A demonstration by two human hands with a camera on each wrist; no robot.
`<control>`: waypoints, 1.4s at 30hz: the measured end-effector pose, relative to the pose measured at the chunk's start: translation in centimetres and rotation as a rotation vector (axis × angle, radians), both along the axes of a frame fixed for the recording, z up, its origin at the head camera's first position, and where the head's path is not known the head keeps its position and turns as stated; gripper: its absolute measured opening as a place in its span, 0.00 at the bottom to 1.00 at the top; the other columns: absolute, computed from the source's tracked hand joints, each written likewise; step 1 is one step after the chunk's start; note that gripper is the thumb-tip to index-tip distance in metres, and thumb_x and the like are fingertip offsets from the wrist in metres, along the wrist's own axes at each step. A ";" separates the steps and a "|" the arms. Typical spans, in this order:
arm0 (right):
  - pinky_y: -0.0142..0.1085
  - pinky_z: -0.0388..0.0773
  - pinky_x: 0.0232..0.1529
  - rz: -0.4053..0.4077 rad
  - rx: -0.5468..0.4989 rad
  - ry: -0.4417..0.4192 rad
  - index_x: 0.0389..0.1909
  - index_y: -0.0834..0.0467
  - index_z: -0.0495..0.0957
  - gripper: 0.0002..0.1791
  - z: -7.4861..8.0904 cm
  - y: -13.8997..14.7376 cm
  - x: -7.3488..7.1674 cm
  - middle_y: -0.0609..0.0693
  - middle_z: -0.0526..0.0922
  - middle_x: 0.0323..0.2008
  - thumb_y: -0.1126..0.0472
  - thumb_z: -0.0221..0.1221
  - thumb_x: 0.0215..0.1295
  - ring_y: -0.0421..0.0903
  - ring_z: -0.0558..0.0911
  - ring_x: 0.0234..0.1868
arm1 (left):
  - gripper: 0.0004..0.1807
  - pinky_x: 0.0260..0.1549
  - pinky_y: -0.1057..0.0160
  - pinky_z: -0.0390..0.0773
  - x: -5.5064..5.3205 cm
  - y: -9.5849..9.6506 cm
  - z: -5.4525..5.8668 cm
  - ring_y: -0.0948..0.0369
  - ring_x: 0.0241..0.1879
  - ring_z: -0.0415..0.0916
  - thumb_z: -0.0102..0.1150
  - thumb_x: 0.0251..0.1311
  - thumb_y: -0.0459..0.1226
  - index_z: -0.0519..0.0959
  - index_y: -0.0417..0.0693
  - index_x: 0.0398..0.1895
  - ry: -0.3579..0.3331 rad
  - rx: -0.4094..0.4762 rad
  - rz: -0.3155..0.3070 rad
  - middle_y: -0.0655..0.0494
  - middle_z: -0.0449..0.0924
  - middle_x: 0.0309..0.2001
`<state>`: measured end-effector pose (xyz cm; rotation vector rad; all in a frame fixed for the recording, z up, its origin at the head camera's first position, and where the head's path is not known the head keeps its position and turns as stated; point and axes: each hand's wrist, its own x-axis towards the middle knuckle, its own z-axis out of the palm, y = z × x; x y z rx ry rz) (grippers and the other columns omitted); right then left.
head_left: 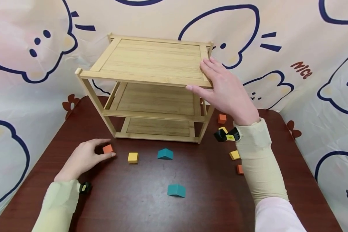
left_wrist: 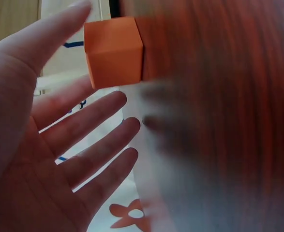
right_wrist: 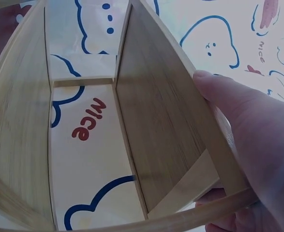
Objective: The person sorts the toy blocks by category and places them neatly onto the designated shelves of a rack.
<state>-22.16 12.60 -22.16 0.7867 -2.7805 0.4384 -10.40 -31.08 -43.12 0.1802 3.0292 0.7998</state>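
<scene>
My left hand (head_left: 85,158) is low over the table, thumb and index finger spread on either side of an orange cube (head_left: 107,149). In the left wrist view, the cube (left_wrist: 113,53) sits by the thumb tip, and the other fingers are stretched out straight. A gap shows around the cube in the head view. My right hand (head_left: 224,88) rests on the right front corner of a three-tier wooden shelf (head_left: 156,61), fingers laid along the top board. Its thumb lies against the front edge of the shelf (right_wrist: 161,106); some fingers are partly hidden behind the frame.
A yellow cube (head_left: 133,158) sits right of my left hand. Two teal roof-shaped blocks, one nearer the shelf (head_left: 165,154) and one nearer me (head_left: 176,190), lie mid-table. Right of the shelf are orange (head_left: 221,118) and yellow blocks (head_left: 234,155), partly hidden by my right forearm. A patterned cloth (head_left: 301,35) hangs behind.
</scene>
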 end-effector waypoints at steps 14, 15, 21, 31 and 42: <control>0.40 0.45 0.76 -0.023 0.081 -0.009 0.80 0.59 0.53 0.57 0.6 -1.1 -0.1 0.52 0.52 0.80 0.21 0.45 0.65 0.44 0.45 0.80 | 0.26 0.46 0.39 0.78 0.3 0.0 -0.5 0.43 0.44 0.80 0.74 0.57 0.45 0.84 0.33 0.51 0.053 -0.029 -0.024 0.39 0.84 0.46; 0.40 0.45 0.76 -0.033 0.093 -0.011 0.80 0.59 0.52 0.58 0.7 -1.2 -0.1 0.53 0.51 0.80 0.20 0.44 0.65 0.45 0.45 0.80 | 0.26 0.45 0.39 0.78 0.3 0.0 -0.5 0.43 0.44 0.80 0.74 0.58 0.45 0.84 0.32 0.51 0.057 -0.029 -0.025 0.38 0.84 0.46; 0.43 0.45 0.77 -0.096 0.120 -0.012 0.81 0.61 0.48 0.62 0.8 -1.7 0.1 0.57 0.50 0.80 0.17 0.41 0.61 0.49 0.47 0.80 | 0.27 0.46 0.38 0.78 0.2 0.1 -0.4 0.41 0.45 0.80 0.73 0.58 0.46 0.84 0.32 0.52 0.051 -0.035 -0.021 0.37 0.84 0.47; 0.46 0.51 0.76 -0.151 0.121 0.035 0.80 0.63 0.50 0.68 0.8 -1.7 0.0 0.59 0.53 0.79 0.13 0.42 0.55 0.52 0.53 0.79 | 0.26 0.41 0.41 0.80 -0.3 0.3 -0.1 0.47 0.39 0.81 0.72 0.60 0.46 0.84 0.34 0.53 0.097 -0.024 -0.020 0.39 0.86 0.44; 0.46 0.54 0.75 -0.153 0.124 0.065 0.79 0.65 0.53 0.66 0.7 -1.6 0.1 0.62 0.59 0.76 0.14 0.41 0.57 0.55 0.58 0.76 | 0.26 0.31 0.53 0.78 -0.9 1.3 0.8 0.54 0.30 0.77 0.73 0.60 0.45 0.84 0.34 0.52 0.184 -0.020 -0.035 0.46 0.87 0.36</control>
